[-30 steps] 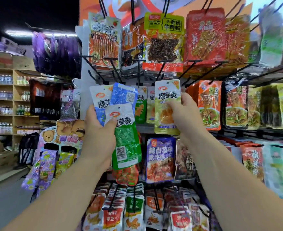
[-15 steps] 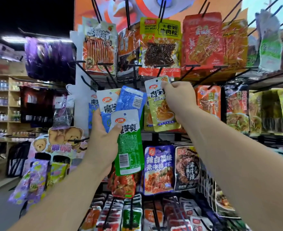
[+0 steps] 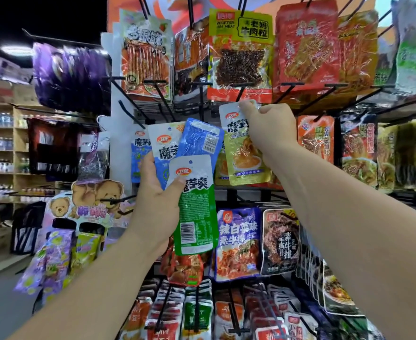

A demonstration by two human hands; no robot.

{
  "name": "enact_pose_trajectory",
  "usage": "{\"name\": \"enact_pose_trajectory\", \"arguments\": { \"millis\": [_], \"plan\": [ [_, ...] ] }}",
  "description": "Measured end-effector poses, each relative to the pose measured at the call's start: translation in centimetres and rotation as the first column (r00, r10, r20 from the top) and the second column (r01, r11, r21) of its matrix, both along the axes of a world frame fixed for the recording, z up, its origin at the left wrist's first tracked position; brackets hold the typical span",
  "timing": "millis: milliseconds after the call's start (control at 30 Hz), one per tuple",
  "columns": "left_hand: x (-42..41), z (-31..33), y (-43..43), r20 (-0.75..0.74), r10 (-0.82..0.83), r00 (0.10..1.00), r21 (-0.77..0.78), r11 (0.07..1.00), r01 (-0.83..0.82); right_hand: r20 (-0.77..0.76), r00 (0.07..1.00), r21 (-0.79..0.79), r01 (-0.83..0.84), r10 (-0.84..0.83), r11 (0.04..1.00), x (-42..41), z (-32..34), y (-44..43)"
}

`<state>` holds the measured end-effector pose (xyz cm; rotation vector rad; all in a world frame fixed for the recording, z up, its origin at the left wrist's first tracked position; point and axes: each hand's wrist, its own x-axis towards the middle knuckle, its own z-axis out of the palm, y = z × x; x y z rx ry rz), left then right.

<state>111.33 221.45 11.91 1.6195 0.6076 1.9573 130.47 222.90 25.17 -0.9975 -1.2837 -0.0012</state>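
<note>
Pouch up high, and my right hand (image 3: 268, 126) has it: fingers curled, pinching the top right corner of a yellow-green pouch (image 3: 245, 158), which hangs down and slightly left from my knuckles, tilted a little. Just above my grip sits the tip of a black peg hook (image 3: 241, 91); the pouch's top edge is right beneath it, though whether it is on the hook I cannot tell. Above that hook hangs a yellow-topped bag (image 3: 241, 55) of dark strips. Just right of my wrist, an orange pouch (image 3: 316, 141) hangs on the rack. Over to the left and lower, my left hand (image 3: 157, 200) grips a fan of three: a green pouch (image 3: 195, 209) in front with my thumb pressed across its upper part, a blue pouch (image 3: 199, 141) behind it turned barcode out, and a white-and-blue pouch (image 3: 164, 148) tucked against my fingers. The blue one's corner nearly meets the yellow-green pouch. Below both grips, a purple pouch (image 3: 237, 244) and a dark pouch (image 3: 280, 241) hang side by side, touching.
</note>
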Motion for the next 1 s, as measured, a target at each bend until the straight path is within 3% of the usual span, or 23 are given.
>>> {"name": "enact_pose_trajectory", "arguments": {
  "millis": [200, 433, 700, 767, 833, 900, 1000],
  "plan": [
    [-0.4, -0.3, 0.3, 0.010, -0.008, 1.000, -0.019, 1.000, 0.009, -0.054, 0.997, 0.000, -0.046, 0.046, 0.999, -0.1, 0.5, 0.3],
    [-0.4, -0.4, 0.4, -0.004, 0.001, 1.000, -0.031, 1.000, -0.001, -0.003, 1.000, -0.005, 0.000, 0.000, 1.000, 0.3, -0.5, 0.8],
    [-0.2, -0.3, 0.1, -0.007, -0.008, 1.000, -0.016, 1.000, 0.008, 0.133, 0.984, -0.140, 0.138, -0.119, 0.981, 0.6, -0.8, 2.7],
    [-0.2, -0.3, 0.0, -0.006, -0.016, 1.000, -0.014, 1.000, 0.016, 0.181, 0.973, -0.106, 0.167, -0.146, 0.980, 0.6, -1.5, 2.8],
    [-0.2, -0.3, 0.0, -0.006, -0.022, 1.000, -0.017, 1.000, 0.022, 0.242, 0.950, 0.028, 0.194, -0.195, 0.981, 0.7, -2.7, 2.3],
    [-0.3, -0.3, 0.0, 0.006, -0.027, 1.000, -0.026, 0.999, 0.028, 0.389, 0.882, 0.203, 0.200, -0.267, 0.958, 1.1, -3.9, 1.8],
    [-0.1, 0.0, -0.1, 0.021, -0.035, 0.999, -0.040, 0.999, 0.035, 0.689, 0.594, 0.309, 0.278, -0.415, 0.910, 1.6, -4.9, 1.7]
  ]
}}
